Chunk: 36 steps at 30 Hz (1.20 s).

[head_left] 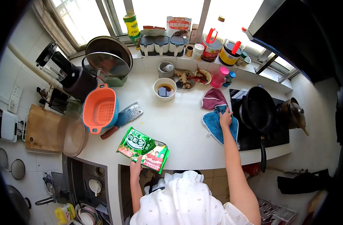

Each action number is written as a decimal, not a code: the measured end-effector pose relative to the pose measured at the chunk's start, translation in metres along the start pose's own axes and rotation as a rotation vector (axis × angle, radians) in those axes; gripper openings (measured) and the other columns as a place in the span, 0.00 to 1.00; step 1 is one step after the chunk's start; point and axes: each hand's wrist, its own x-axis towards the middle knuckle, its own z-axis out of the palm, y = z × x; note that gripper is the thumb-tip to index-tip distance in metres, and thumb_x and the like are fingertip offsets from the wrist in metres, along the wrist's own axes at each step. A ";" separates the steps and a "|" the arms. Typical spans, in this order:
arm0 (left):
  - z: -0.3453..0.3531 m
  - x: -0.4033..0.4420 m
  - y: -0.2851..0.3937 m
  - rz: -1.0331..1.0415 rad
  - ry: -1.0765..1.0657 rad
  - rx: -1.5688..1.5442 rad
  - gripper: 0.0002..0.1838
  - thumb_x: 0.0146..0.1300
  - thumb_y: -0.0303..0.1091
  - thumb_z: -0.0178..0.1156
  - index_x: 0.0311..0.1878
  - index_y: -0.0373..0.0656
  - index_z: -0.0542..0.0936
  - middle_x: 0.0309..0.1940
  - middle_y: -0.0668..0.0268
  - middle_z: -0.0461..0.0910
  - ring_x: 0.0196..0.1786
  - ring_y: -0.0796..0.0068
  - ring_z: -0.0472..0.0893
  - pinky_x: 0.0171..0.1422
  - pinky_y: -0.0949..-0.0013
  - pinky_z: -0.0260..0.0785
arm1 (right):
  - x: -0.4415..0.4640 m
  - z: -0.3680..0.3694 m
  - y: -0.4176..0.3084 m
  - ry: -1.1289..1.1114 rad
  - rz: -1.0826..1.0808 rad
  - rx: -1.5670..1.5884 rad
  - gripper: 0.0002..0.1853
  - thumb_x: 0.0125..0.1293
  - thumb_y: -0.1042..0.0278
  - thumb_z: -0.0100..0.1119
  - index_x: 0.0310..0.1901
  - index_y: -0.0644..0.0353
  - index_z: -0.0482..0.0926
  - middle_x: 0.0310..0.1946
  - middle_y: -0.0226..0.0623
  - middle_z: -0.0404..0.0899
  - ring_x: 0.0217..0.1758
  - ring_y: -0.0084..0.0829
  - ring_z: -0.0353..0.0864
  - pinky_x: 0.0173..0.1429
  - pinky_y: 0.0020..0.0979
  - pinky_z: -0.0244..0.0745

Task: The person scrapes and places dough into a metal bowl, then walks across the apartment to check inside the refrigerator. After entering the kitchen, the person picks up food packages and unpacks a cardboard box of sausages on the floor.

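Note:
My left hand (136, 167) grips the lower edge of a green food packet (143, 149) at the counter's front edge, its thumb on top. My right hand (226, 117) is on a blue cloth (219, 125) to the right, with its fingers closed on the upper part. A dark red cloth (214, 99) lies just behind the blue one, touching it. Left of the packet's top, a cleaver (129, 113) rests flat beside an orange colander (100, 108) in a blue basin. A white bowl of dark liquid (164, 89) stands further back.
A black wok (259, 110) sits on the stove at right, its handle pointing toward me, beside a lidded pot (291, 112). Pot lids (107, 63) and a blender (76, 80) stand back left. A sink (92, 180) is at lower left. Bottles and jars line the windowsill.

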 end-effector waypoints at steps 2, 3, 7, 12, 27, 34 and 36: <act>-0.002 -0.003 -0.002 -0.033 0.013 0.033 0.13 0.52 0.42 0.55 0.22 0.43 0.70 0.12 0.75 0.64 0.13 0.86 0.60 0.16 0.79 0.50 | 0.007 -0.002 -0.008 -0.036 0.103 0.041 0.25 0.49 0.56 0.56 0.48 0.50 0.61 0.43 0.50 0.62 0.37 0.51 0.73 0.39 0.42 0.69; -0.004 -0.004 -0.004 -0.032 0.018 0.031 0.13 0.52 0.42 0.55 0.22 0.43 0.70 0.12 0.75 0.64 0.13 0.86 0.60 0.16 0.79 0.50 | 0.005 -0.004 -0.011 -0.026 0.150 0.063 0.25 0.48 0.56 0.56 0.48 0.50 0.62 0.42 0.50 0.64 0.38 0.51 0.73 0.40 0.42 0.69; -0.012 0.000 -0.006 -0.056 0.004 -0.037 0.11 0.54 0.40 0.54 0.25 0.42 0.72 0.13 0.76 0.63 0.13 0.87 0.59 0.16 0.79 0.49 | -0.045 -0.014 -0.033 0.015 0.034 0.157 0.21 0.44 0.60 0.57 0.42 0.53 0.66 0.36 0.45 0.69 0.38 0.49 0.72 0.42 0.41 0.67; -0.028 -0.002 0.001 -0.008 0.049 -0.082 0.12 0.54 0.39 0.54 0.22 0.42 0.71 0.11 0.76 0.63 0.12 0.87 0.59 0.15 0.79 0.48 | -0.157 -0.042 -0.106 -0.230 -0.326 0.324 0.20 0.42 0.62 0.59 0.38 0.54 0.67 0.34 0.42 0.70 0.36 0.48 0.72 0.38 0.43 0.67; -0.093 -0.018 -0.025 -0.017 0.213 -0.285 0.13 0.53 0.43 0.54 0.24 0.44 0.71 0.12 0.75 0.64 0.13 0.86 0.61 0.16 0.80 0.51 | -0.140 -0.015 -0.389 -0.042 -0.603 0.524 0.35 0.42 0.55 0.62 0.52 0.56 0.59 0.48 0.55 0.57 0.35 0.52 0.72 0.40 0.41 0.69; -0.144 0.003 -0.043 -0.029 0.409 -0.340 0.19 0.54 0.48 0.53 0.16 0.45 0.68 0.09 0.75 0.60 0.11 0.85 0.60 0.14 0.78 0.48 | -0.239 -0.027 -0.340 -0.382 -0.858 0.889 0.10 0.51 0.75 0.52 0.38 0.60 0.70 0.23 0.39 0.74 0.28 0.34 0.75 0.32 0.28 0.68; -0.166 0.026 -0.055 -0.032 0.443 -0.229 0.25 0.54 0.52 0.50 0.13 0.42 0.67 0.08 0.72 0.62 0.12 0.82 0.63 0.14 0.76 0.50 | -0.274 -0.015 -0.326 -0.558 -0.959 0.936 0.11 0.49 0.77 0.52 0.37 0.60 0.70 0.21 0.42 0.73 0.25 0.36 0.74 0.30 0.28 0.67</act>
